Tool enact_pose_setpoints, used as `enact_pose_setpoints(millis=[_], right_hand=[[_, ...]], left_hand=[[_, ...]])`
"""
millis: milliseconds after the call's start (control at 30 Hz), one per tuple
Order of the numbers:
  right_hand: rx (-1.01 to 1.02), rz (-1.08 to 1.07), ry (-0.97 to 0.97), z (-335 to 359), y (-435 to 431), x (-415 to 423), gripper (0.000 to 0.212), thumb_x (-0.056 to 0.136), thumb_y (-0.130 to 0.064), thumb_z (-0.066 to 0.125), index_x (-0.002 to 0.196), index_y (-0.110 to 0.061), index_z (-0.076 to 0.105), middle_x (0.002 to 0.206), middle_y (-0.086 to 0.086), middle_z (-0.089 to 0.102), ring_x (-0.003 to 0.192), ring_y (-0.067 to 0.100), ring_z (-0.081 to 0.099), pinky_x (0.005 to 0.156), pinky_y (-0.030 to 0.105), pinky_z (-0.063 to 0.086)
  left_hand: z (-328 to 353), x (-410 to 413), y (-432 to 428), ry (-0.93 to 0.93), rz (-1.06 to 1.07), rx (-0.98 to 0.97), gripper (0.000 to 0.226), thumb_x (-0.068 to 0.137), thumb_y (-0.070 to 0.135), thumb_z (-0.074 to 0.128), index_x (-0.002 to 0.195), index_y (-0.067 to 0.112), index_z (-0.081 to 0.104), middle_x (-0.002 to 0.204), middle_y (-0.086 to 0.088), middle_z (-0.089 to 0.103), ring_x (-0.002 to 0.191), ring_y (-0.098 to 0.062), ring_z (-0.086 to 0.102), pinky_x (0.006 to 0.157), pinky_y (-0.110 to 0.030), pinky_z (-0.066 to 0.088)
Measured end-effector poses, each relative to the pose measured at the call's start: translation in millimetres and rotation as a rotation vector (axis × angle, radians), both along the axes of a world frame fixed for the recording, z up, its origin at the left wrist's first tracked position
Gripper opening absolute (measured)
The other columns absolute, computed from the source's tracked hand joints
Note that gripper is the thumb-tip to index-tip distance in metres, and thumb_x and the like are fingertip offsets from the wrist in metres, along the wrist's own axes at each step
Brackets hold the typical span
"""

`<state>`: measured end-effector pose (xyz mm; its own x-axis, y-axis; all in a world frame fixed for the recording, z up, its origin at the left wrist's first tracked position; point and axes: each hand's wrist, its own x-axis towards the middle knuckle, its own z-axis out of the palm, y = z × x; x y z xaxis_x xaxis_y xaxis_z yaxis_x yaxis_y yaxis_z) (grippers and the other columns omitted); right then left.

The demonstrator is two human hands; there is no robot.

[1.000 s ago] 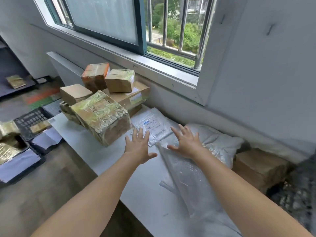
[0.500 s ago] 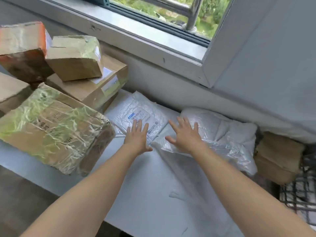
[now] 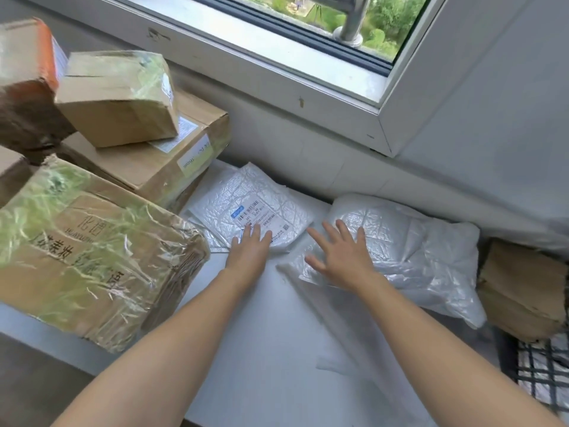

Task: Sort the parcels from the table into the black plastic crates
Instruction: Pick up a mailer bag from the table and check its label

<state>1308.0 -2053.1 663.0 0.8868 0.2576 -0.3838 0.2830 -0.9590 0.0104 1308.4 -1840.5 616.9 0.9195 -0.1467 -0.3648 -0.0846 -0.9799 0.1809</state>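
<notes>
A flat white bubble mailer (image 3: 246, 195) with a printed label lies on the white table (image 3: 261, 334) near the wall. My left hand (image 3: 249, 251) lies flat with straight fingers on its near edge. To the right sits a large soft parcel in clear and white plastic (image 3: 415, 251). My right hand (image 3: 341, 257) rests on its left end with fingers spread. Neither hand grips anything. No black crate is in view.
Cardboard boxes crowd the left: a big tape-wrapped one (image 3: 86, 251), a long flat one (image 3: 160, 161), a small one (image 3: 120, 97) on top. A brown paper parcel (image 3: 523, 291) sits at the right edge, above a black grid (image 3: 542, 368). The window sill (image 3: 277, 72) runs behind.
The view has closed in on the table. Both hands have reached further forward, the left onto the bubble mailer, the right further onto the plastic parcel.
</notes>
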Motion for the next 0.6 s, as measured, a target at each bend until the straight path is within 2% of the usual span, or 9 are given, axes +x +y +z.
enact_pose_setpoints(millis=[100, 167, 267, 333, 400, 433, 500, 567, 600], right_hand=[[0.067, -0.055, 0.031, 7, 1, 5, 0.068, 0.097, -0.065, 0.029, 0.156, -0.037, 0.009, 0.164, 0.0, 0.01, 0.151, 0.022, 0.003, 0.118, 0.059, 0.002], [0.219, -0.184, 0.072, 18, 6, 12, 0.069, 0.098, -0.062, 0.033, 0.157, -0.032, 0.012, 0.164, 0.002, 0.013, 0.151, 0.019, 0.009, 0.12, 0.055, 0.005], [0.677, -0.506, 0.136, 46, 15, 29, 0.071, 0.099, -0.058, 0.039, 0.157, -0.023, 0.019, 0.161, 0.005, 0.027, 0.146, 0.022, 0.029, 0.119, 0.042, 0.021], [0.975, -0.717, 0.161, 68, 19, 40, 0.068, 0.099, -0.06, 0.038, 0.155, -0.022, 0.027, 0.155, 0.005, 0.038, 0.128, 0.023, 0.052, 0.11, 0.043, 0.04], [1.229, -0.922, 0.239, 89, 21, 50, 0.06, 0.098, -0.061, 0.038, 0.145, -0.024, 0.04, 0.137, 0.008, 0.057, 0.101, 0.019, 0.067, 0.086, 0.043, 0.057], [1.315, -0.989, 0.283, 99, 19, 52, 0.056, 0.098, -0.062, 0.039, 0.139, -0.024, 0.045, 0.123, 0.009, 0.065, 0.092, 0.018, 0.069, 0.074, 0.041, 0.059], [1.388, -1.062, 0.337, 112, 11, 55, 0.051, 0.096, -0.061, 0.046, 0.126, -0.02, 0.048, 0.103, 0.007, 0.068, 0.083, 0.022, 0.071, 0.061, 0.037, 0.059], [1.313, -1.028, 0.358, 119, 0, 51, 0.048, 0.094, -0.054, 0.056, 0.121, -0.014, 0.052, 0.106, 0.008, 0.066, 0.084, 0.024, 0.068, 0.058, 0.033, 0.055], [1.19, -0.947, 0.339, 120, -6, 47, 0.046, 0.093, -0.047, 0.061, 0.12, -0.01, 0.056, 0.111, 0.008, 0.063, 0.086, 0.022, 0.065, 0.058, 0.03, 0.053]], left_hand=[[16, 5, 3, -0.082, 0.306, -0.317, 0.041, 0.094, 0.0, 0.038, 0.13, 0.013, 0.052, 0.128, -0.016, 0.059, 0.116, -0.036, 0.055, 0.091, -0.042, 0.044], [33, 8, 2, -0.136, 0.479, -0.487, 0.036, 0.094, 0.004, 0.037, 0.121, 0.015, 0.058, 0.105, -0.016, 0.065, 0.098, -0.038, 0.06, 0.077, -0.039, 0.045], [59, 7, -1, -0.22, 0.559, -0.663, 0.036, 0.096, 0.004, 0.039, 0.121, 0.016, 0.061, 0.101, -0.013, 0.065, 0.097, -0.036, 0.059, 0.071, -0.032, 0.038], [75, 1, -3, -0.284, 0.488, -0.731, 0.038, 0.098, 0.004, 0.042, 0.128, 0.017, 0.062, 0.113, -0.012, 0.068, 0.106, -0.032, 0.06, 0.077, -0.027, 0.038], [86, -10, -5, -0.328, 0.342, -0.725, 0.038, 0.098, 0.003, 0.046, 0.13, 0.017, 0.063, 0.123, -0.008, 0.068, 0.114, -0.027, 0.059, 0.086, -0.024, 0.041], [90, -16, -5, -0.35, 0.26, -0.706, 0.039, 0.097, 0.001, 0.048, 0.129, 0.017, 0.064, 0.126, -0.006, 0.067, 0.118, -0.024, 0.059, 0.09, -0.023, 0.04], [97, -30, -5, -0.422, 0.076, -0.672, 0.044, 0.091, -0.009, 0.05, 0.126, 0.012, 0.067, 0.128, -0.007, 0.066, 0.121, -0.025, 0.06, 0.098, -0.021, 0.04], [101, -40, -7, -0.518, -0.157, -0.627, 0.049, 0.08, -0.023, 0.053, 0.118, 0.003, 0.07, 0.119, -0.013, 0.069, 0.111, -0.032, 0.065, 0.097, -0.034, 0.049], [102, -45, -8, -0.542, -0.259, -0.587, 0.05, 0.076, -0.025, 0.053, 0.116, 0.001, 0.07, 0.115, -0.014, 0.07, 0.105, -0.035, 0.067, 0.091, -0.04, 0.053]])
